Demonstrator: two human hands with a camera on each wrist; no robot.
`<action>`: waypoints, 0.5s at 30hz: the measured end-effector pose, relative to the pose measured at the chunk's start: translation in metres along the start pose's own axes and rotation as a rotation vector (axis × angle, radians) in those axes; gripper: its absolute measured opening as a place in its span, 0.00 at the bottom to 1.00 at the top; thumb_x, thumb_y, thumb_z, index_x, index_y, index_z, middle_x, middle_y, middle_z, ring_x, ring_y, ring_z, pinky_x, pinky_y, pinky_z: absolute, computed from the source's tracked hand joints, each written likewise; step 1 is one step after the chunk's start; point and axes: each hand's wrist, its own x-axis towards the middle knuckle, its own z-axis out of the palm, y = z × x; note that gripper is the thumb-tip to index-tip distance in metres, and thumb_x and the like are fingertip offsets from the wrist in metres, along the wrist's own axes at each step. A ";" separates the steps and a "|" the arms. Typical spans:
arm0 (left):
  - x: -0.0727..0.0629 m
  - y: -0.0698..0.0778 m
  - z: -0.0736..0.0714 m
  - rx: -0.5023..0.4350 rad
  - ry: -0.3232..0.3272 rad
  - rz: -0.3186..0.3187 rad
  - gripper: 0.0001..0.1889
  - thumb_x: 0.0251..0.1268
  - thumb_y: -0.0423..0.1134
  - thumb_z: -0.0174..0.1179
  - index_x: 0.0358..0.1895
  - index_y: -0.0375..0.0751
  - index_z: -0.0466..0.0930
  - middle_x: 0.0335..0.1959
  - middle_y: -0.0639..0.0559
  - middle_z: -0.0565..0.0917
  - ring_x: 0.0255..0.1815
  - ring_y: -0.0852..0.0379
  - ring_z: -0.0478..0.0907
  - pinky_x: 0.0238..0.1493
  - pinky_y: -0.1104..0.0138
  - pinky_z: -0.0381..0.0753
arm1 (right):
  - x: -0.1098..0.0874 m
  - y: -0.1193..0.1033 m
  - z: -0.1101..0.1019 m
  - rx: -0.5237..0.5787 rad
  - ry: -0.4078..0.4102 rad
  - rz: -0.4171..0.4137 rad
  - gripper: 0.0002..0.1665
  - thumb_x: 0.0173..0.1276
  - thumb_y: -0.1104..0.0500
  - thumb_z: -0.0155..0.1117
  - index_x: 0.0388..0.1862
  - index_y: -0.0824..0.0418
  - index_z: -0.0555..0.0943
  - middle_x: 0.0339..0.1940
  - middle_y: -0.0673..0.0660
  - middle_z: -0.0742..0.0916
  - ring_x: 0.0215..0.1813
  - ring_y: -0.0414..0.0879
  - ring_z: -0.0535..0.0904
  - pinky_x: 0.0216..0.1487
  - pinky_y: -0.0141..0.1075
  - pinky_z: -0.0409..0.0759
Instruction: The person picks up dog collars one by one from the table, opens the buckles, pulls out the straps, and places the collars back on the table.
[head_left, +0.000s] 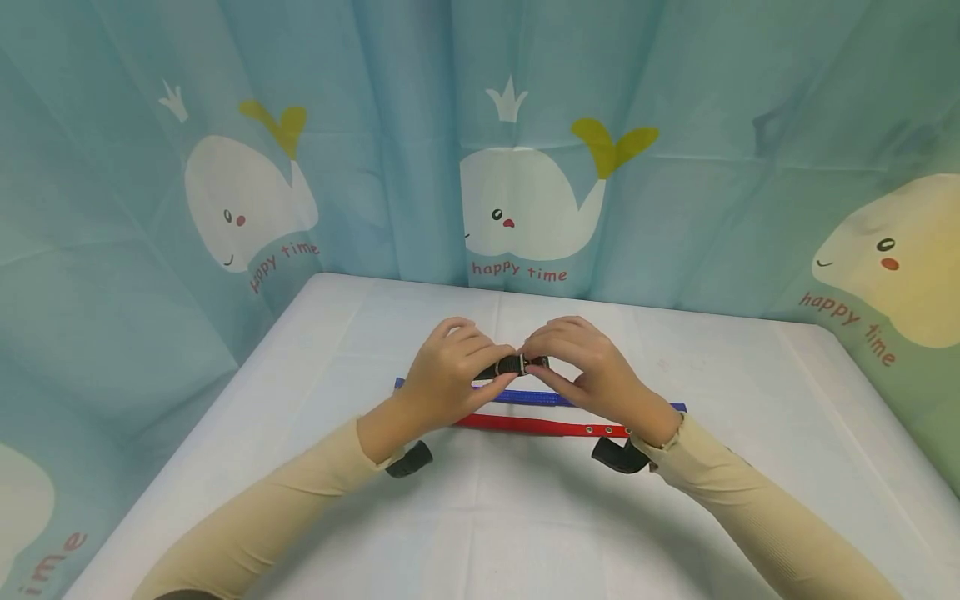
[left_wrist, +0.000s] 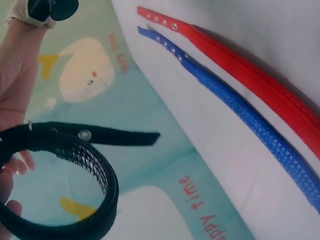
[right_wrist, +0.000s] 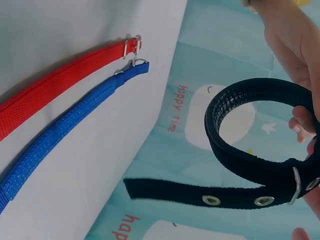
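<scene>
Above the table, both hands hold a black collar with metal eyelets, bent into a loop. My left hand pinches the band between thumb and fingers just left of the buckle. My right hand pinches it on the other side of that buckle. The strap runs through the metal frame, and its free end, with eyelets, sticks out past it in the right wrist view. Fingers hide part of the buckle. Below the hands, a blue collar and a red collar lie stretched out side by side.
The table has a white cover. Behind it and at both sides hangs a light blue curtain with printed whales and lettering. A dark wrist camera hangs under the right wrist, another dark one under the left.
</scene>
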 end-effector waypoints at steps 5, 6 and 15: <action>0.004 0.004 -0.001 -0.014 -0.009 -0.006 0.10 0.50 0.43 0.69 0.34 0.42 0.84 0.26 0.54 0.86 0.31 0.58 0.80 0.50 0.59 0.77 | 0.003 -0.002 0.000 -0.033 0.013 -0.019 0.07 0.53 0.69 0.67 0.32 0.62 0.82 0.32 0.54 0.87 0.37 0.46 0.81 0.44 0.42 0.78; 0.005 0.005 -0.002 -0.011 -0.012 -0.003 0.10 0.50 0.43 0.69 0.34 0.42 0.84 0.26 0.54 0.86 0.32 0.57 0.80 0.50 0.59 0.77 | 0.003 -0.002 0.000 -0.044 0.012 -0.015 0.07 0.52 0.70 0.66 0.31 0.62 0.81 0.31 0.53 0.87 0.36 0.46 0.80 0.43 0.41 0.78; 0.004 0.005 -0.004 -0.020 0.017 -0.022 0.11 0.49 0.43 0.70 0.35 0.42 0.85 0.26 0.54 0.86 0.31 0.57 0.80 0.51 0.59 0.77 | 0.001 -0.005 -0.005 -0.005 -0.066 0.098 0.05 0.59 0.63 0.63 0.35 0.62 0.79 0.35 0.53 0.85 0.41 0.46 0.78 0.46 0.41 0.77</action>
